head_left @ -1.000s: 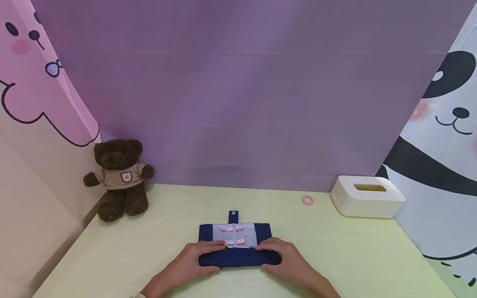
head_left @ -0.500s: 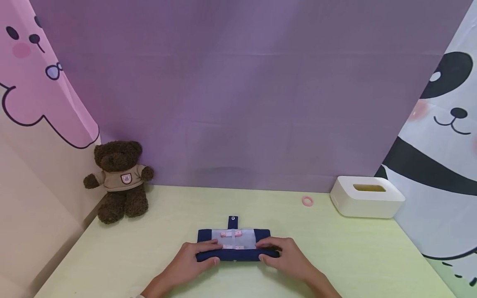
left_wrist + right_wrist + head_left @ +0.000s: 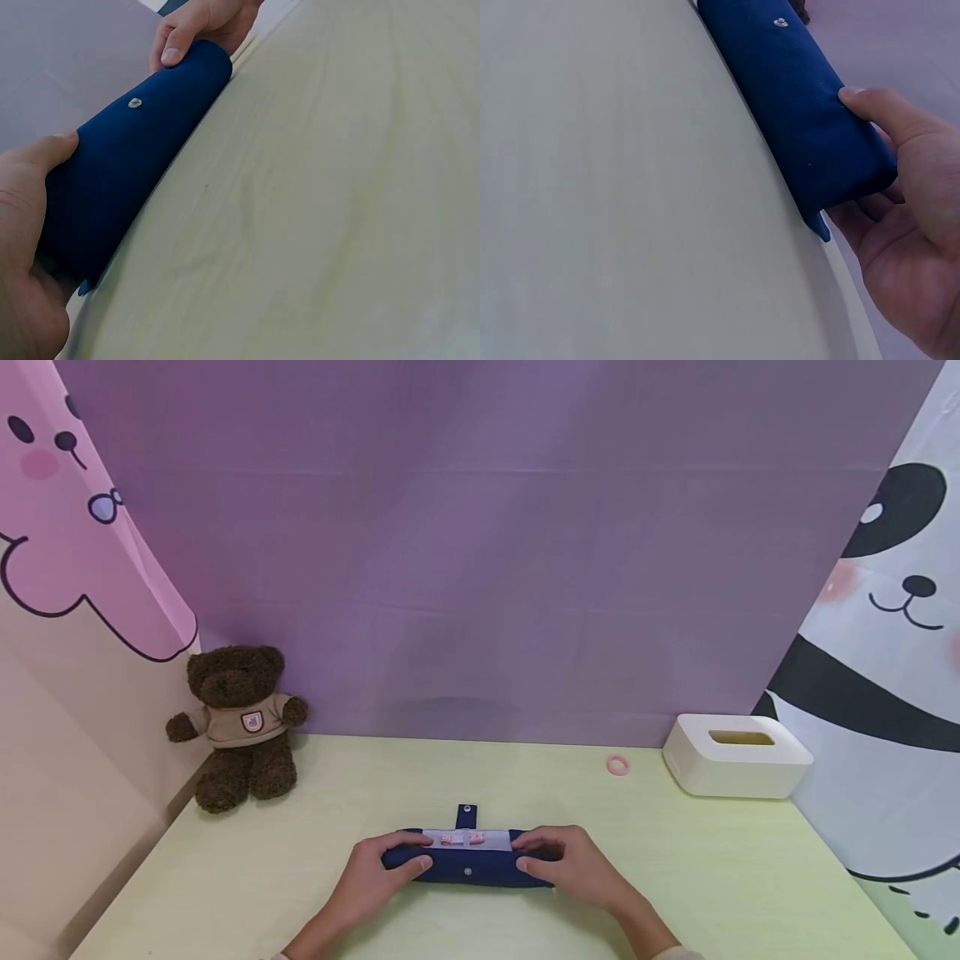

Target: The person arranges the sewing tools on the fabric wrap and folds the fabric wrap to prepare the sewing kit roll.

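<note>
A navy fabric roll-up pouch lies across the table, its near part rolled over and its far part still flat with a pale grey lining. A strap with a metal snap sticks out from the far edge, and another snap shows on the roll's outer face. My left hand grips the roll's left end, thumb on the near face and fingers over the top. At the other end my right hand grips it the same way. Small pink-and-white printed tabs show on the lining.
A brown teddy bear in a beige sweater sits at the table's back left. At the back right stand a white tissue box and a small pink ring. Behind the pale table hangs a purple cloth.
Both hands have rolled the near part of the pouch away from me, so less lining shows. The snap on the roll has come round to face me.
</note>
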`<state>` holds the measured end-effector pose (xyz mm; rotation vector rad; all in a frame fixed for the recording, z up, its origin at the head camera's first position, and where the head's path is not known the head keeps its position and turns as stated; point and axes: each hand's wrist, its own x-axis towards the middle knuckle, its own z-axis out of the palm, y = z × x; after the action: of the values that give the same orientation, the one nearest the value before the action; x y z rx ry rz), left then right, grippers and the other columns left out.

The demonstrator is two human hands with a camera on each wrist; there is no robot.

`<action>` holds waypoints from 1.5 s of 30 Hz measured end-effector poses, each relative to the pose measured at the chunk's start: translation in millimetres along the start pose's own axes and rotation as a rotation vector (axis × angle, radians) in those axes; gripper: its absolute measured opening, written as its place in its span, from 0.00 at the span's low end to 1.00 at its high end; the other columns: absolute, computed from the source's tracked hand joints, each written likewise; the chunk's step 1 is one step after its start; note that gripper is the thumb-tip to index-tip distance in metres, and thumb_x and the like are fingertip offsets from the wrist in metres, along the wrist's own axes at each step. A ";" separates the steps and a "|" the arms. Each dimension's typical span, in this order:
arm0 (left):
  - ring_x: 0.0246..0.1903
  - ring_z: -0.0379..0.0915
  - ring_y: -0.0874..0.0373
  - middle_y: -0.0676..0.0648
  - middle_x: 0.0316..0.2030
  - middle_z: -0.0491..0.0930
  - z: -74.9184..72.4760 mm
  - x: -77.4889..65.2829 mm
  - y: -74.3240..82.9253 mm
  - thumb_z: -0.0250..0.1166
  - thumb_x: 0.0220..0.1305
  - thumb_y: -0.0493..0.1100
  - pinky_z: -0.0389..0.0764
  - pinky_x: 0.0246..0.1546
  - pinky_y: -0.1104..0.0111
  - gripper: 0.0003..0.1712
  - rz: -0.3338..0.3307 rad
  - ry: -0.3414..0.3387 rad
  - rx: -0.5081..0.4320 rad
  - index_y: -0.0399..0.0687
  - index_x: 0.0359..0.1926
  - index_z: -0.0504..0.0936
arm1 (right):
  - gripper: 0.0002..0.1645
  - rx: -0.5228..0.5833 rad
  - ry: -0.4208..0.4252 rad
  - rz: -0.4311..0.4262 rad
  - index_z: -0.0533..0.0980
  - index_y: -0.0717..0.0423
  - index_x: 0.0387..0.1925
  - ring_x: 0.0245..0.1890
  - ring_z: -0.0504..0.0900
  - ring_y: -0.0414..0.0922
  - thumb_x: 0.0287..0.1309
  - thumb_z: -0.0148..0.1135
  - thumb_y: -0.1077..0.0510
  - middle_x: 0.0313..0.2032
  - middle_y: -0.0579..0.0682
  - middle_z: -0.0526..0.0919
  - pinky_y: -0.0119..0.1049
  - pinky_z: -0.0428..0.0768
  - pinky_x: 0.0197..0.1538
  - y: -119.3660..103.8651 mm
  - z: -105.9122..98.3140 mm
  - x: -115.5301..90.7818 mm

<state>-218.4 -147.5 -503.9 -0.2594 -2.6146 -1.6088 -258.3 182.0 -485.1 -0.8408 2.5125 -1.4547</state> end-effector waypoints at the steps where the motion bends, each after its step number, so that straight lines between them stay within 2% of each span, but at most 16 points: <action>1: 0.57 0.80 0.52 0.51 0.53 0.87 0.3 0.5 0.0 0.74 0.62 0.58 0.81 0.56 0.63 0.16 -0.007 0.012 -0.003 0.65 0.49 0.89 | 0.15 0.008 -0.003 0.006 0.86 0.57 0.49 0.42 0.86 0.31 0.64 0.71 0.54 0.46 0.55 0.90 0.26 0.83 0.47 0.1 0.0 1.4; 6: 0.54 0.81 0.56 0.54 0.52 0.87 1.7 3.8 0.4 0.72 0.64 0.57 0.82 0.56 0.62 0.14 -0.017 0.066 0.012 0.65 0.49 0.88 | 0.14 0.052 0.011 0.003 0.86 0.57 0.49 0.40 0.86 0.32 0.65 0.70 0.55 0.47 0.57 0.89 0.27 0.84 0.45 4.9 0.5 10.1; 12: 0.46 0.82 0.60 0.55 0.44 0.88 2.9 9.0 -1.7 0.71 0.66 0.53 0.81 0.48 0.68 0.07 -0.016 0.126 0.036 0.63 0.44 0.87 | 0.11 0.050 0.046 0.004 0.86 0.54 0.47 0.41 0.86 0.33 0.66 0.70 0.54 0.44 0.54 0.90 0.27 0.84 0.47 6.7 1.6 19.8; 15: 0.45 0.83 0.61 0.56 0.42 0.89 4.0 12.8 -4.0 0.72 0.66 0.52 0.81 0.48 0.67 0.06 -0.013 0.164 0.083 0.63 0.42 0.88 | 0.10 0.025 0.071 0.011 0.87 0.52 0.45 0.41 0.86 0.33 0.66 0.69 0.53 0.43 0.51 0.90 0.27 0.83 0.47 6.1 2.8 23.5; 19: 0.47 0.84 0.59 0.56 0.41 0.89 5.0 16.9 -5.5 0.71 0.66 0.50 0.82 0.51 0.61 0.06 0.041 0.201 0.167 0.59 0.43 0.89 | 0.08 -0.023 0.120 0.016 0.87 0.51 0.43 0.41 0.86 0.32 0.66 0.70 0.53 0.41 0.49 0.91 0.27 0.83 0.48 6.5 4.7 27.3; 23: 0.48 0.84 0.55 0.56 0.40 0.86 4.6 19.3 -6.5 0.70 0.68 0.48 0.81 0.53 0.56 0.07 0.075 0.206 0.227 0.55 0.43 0.89 | 0.08 -0.055 0.141 0.027 0.88 0.50 0.42 0.41 0.85 0.32 0.65 0.70 0.53 0.40 0.48 0.91 0.27 0.83 0.48 6.7 6.1 31.1; 30: 0.49 0.84 0.54 0.55 0.42 0.88 1.9 21.1 -2.2 0.70 0.68 0.45 0.81 0.53 0.55 0.03 0.057 0.186 0.255 0.58 0.42 0.86 | 0.05 -0.121 0.174 0.064 0.88 0.49 0.38 0.37 0.83 0.34 0.64 0.71 0.54 0.36 0.44 0.91 0.28 0.81 0.45 2.7 8.0 38.0; 33: 0.49 0.85 0.53 0.55 0.39 0.88 1.9 21.2 -1.3 0.71 0.65 0.45 0.81 0.54 0.53 0.02 0.064 0.194 0.283 0.56 0.38 0.87 | 0.04 -0.156 0.211 0.068 0.88 0.48 0.38 0.40 0.84 0.37 0.63 0.71 0.54 0.36 0.42 0.91 0.30 0.81 0.49 1.9 9.5 39.9; 37: 0.46 0.84 0.53 0.55 0.37 0.85 3.4 20.7 -1.9 0.72 0.64 0.43 0.81 0.53 0.54 0.02 0.085 0.210 0.296 0.53 0.38 0.87 | 0.10 -0.145 0.212 0.063 0.87 0.51 0.44 0.50 0.86 0.44 0.62 0.73 0.53 0.43 0.44 0.91 0.34 0.81 0.55 4.9 7.8 37.3; 41: 0.43 0.83 0.58 0.56 0.40 0.85 5.2 20.8 -3.2 0.72 0.63 0.36 0.82 0.49 0.61 0.09 0.134 0.220 0.257 0.53 0.42 0.88 | 0.19 -0.076 0.168 0.036 0.85 0.55 0.52 0.57 0.83 0.48 0.60 0.74 0.54 0.52 0.49 0.89 0.38 0.80 0.62 9.0 2.6 32.7; 45: 0.46 0.84 0.60 0.59 0.43 0.86 5.1 20.8 -3.0 0.72 0.61 0.31 0.84 0.50 0.64 0.13 0.229 0.195 0.232 0.55 0.41 0.90 | 0.23 -0.038 0.143 -0.016 0.85 0.54 0.55 0.59 0.82 0.43 0.59 0.76 0.53 0.54 0.47 0.88 0.41 0.76 0.68 9.1 -1.4 31.4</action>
<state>-239.2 -141.9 -505.9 -0.3531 -2.4869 -1.1848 -288.7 170.2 -486.6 -0.7911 2.6497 -1.5285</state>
